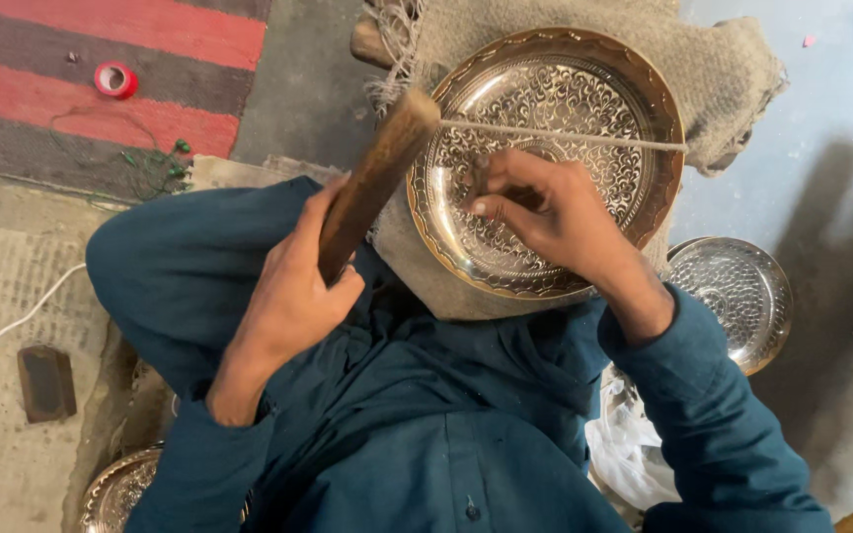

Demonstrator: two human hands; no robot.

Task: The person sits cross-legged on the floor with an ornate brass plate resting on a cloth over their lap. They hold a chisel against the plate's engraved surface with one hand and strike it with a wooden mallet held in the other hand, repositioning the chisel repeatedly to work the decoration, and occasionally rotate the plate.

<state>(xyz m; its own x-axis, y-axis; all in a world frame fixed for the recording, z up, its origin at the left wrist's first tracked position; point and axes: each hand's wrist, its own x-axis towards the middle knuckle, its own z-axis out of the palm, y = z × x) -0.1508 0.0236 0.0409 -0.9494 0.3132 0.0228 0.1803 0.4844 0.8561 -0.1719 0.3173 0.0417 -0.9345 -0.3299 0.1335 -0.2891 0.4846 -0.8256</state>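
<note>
Left hand (288, 296): the grip is closed around the lower end of a wooden stick (372, 183); the stick points up and away, and its far end is at the rim of the plate.
Right hand (545, 212): it rests on the inside of the plate, the grip narrow, with fingers pinched on a small thin tool (479, 178); I cannot tell its kind.
Plate (545, 89): big, round, brass-coloured, with fine engraved pattern; it lies tilted on burlap, in front of the person's lap.
Cord (584, 138): thin, stretched straight across the plate from the stick end to the right rim.
Burlap (723, 69): coarse cloth under the plate, on the floor.
Second plate (737, 296): smaller, silver-coloured, just beside the right forearm.
Third plate (116, 489): partly seen under the left elbow.
Rug (101, 69): red and grey stripes, far left, with a red tape roll (115, 79) on it.
</note>
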